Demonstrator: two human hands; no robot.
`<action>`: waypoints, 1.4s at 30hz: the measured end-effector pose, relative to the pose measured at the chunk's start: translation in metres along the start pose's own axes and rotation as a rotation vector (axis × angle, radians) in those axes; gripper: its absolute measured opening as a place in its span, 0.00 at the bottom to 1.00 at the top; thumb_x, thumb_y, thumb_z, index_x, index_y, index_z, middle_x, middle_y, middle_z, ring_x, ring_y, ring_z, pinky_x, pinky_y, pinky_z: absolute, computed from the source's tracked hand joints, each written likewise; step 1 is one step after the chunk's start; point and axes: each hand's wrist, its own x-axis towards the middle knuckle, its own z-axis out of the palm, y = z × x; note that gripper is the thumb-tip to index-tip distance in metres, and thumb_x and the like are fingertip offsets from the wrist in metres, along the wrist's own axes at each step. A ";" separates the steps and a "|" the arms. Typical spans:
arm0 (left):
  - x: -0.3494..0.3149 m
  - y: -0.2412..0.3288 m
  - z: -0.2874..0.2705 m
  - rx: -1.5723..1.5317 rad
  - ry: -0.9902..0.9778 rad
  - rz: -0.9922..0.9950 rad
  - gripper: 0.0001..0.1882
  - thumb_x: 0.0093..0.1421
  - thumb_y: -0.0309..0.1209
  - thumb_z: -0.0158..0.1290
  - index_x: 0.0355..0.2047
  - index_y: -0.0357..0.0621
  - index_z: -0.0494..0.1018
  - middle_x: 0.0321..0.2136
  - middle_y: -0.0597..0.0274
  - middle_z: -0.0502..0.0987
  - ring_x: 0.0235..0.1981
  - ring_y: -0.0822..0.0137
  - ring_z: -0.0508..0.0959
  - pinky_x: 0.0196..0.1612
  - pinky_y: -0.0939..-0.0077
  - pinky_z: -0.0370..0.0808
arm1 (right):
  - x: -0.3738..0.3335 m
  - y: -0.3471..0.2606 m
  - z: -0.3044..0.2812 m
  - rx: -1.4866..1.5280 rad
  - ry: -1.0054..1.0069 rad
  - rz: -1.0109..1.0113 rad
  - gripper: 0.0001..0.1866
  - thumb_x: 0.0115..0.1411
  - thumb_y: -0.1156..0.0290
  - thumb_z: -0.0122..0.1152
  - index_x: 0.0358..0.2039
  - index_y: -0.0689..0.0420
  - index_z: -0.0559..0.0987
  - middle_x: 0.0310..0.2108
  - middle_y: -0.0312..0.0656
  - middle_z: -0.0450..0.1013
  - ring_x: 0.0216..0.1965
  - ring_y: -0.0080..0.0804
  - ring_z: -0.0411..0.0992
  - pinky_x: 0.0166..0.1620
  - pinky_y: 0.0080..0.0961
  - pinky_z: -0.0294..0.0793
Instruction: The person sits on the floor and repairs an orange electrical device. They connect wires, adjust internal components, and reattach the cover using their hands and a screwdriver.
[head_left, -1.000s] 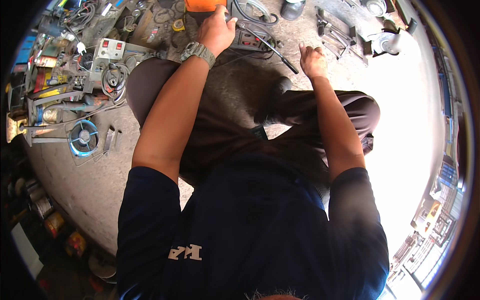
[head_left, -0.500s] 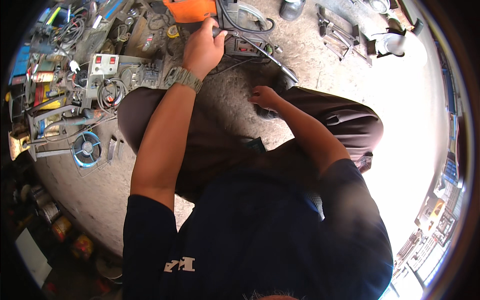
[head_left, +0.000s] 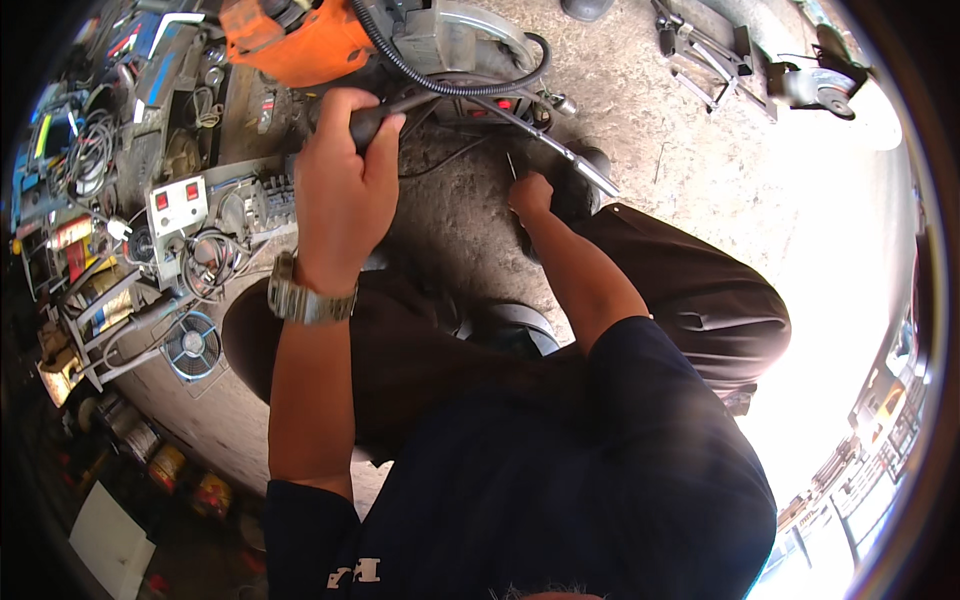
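My left hand (head_left: 345,190), with a watch on its wrist, is closed round a black handle (head_left: 368,126) on an orange and grey power machine (head_left: 300,48) that looks like a cut-off saw. A ribbed black cable (head_left: 395,62) loops over its grey curved guard (head_left: 470,45). Lower down, my right hand (head_left: 532,192) is closed by my dark shoe (head_left: 578,185). A thin metal rod (head_left: 512,165) sticks up from its fingers; the rest of it is hidden. Between the machine and that shoe a silver bar (head_left: 595,172) with a thicker end slants down to the right.
To the left stand a white box with red switches (head_left: 178,208), coiled cables (head_left: 210,262) and a blue round fan (head_left: 192,343). A metal frame (head_left: 710,60) and an angle grinder-like tool with a disc (head_left: 825,90) lie at the far right. My knees flank the concrete floor (head_left: 470,225).
My left hand has come closer and lower with the black handle in it. The view has shifted. A thin rod now shows at my right hand.
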 end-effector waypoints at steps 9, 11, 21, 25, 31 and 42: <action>0.006 -0.003 0.001 -0.048 -0.051 -0.075 0.11 0.67 0.29 0.61 0.45 0.40 0.72 0.28 0.50 0.79 0.27 0.48 0.82 0.31 0.62 0.76 | 0.010 -0.051 -0.010 0.094 0.204 0.078 0.17 0.57 0.62 0.67 0.43 0.58 0.84 0.47 0.53 0.80 0.53 0.57 0.77 0.56 0.50 0.76; 0.008 -0.004 -0.001 -0.050 -0.045 -0.082 0.11 0.67 0.30 0.61 0.45 0.41 0.72 0.28 0.51 0.79 0.27 0.49 0.82 0.31 0.63 0.76 | 0.003 -0.056 -0.014 0.041 0.170 0.101 0.18 0.57 0.62 0.67 0.45 0.57 0.83 0.52 0.53 0.77 0.57 0.56 0.73 0.60 0.51 0.73; 0.006 -0.006 -0.001 -0.068 -0.054 -0.099 0.11 0.69 0.28 0.60 0.47 0.39 0.72 0.31 0.59 0.77 0.29 0.68 0.77 0.34 0.74 0.74 | 0.008 -0.057 -0.016 -0.109 -0.058 0.049 0.16 0.57 0.63 0.66 0.43 0.57 0.86 0.48 0.54 0.81 0.52 0.56 0.79 0.54 0.50 0.80; 0.003 -0.005 -0.002 -0.069 -0.036 -0.120 0.11 0.67 0.28 0.61 0.45 0.41 0.72 0.29 0.51 0.79 0.28 0.52 0.82 0.32 0.65 0.76 | -0.034 -0.040 -0.021 -0.453 -0.556 -0.128 0.16 0.53 0.68 0.68 0.42 0.57 0.88 0.47 0.56 0.82 0.51 0.53 0.81 0.52 0.46 0.83; 0.004 -0.009 0.003 -0.010 0.035 0.009 0.10 0.65 0.29 0.61 0.43 0.40 0.72 0.26 0.47 0.80 0.28 0.43 0.82 0.30 0.59 0.76 | -0.123 -0.012 -0.034 -0.659 -0.698 -0.478 0.13 0.58 0.68 0.66 0.42 0.57 0.88 0.40 0.54 0.83 0.47 0.55 0.82 0.50 0.46 0.83; -0.039 -0.004 0.009 -0.028 0.092 -0.018 0.12 0.66 0.29 0.59 0.44 0.38 0.70 0.26 0.41 0.80 0.29 0.38 0.82 0.30 0.53 0.76 | -0.040 -0.126 -0.051 0.277 0.011 -0.266 0.22 0.63 0.65 0.58 0.57 0.54 0.82 0.49 0.60 0.80 0.53 0.57 0.78 0.57 0.47 0.76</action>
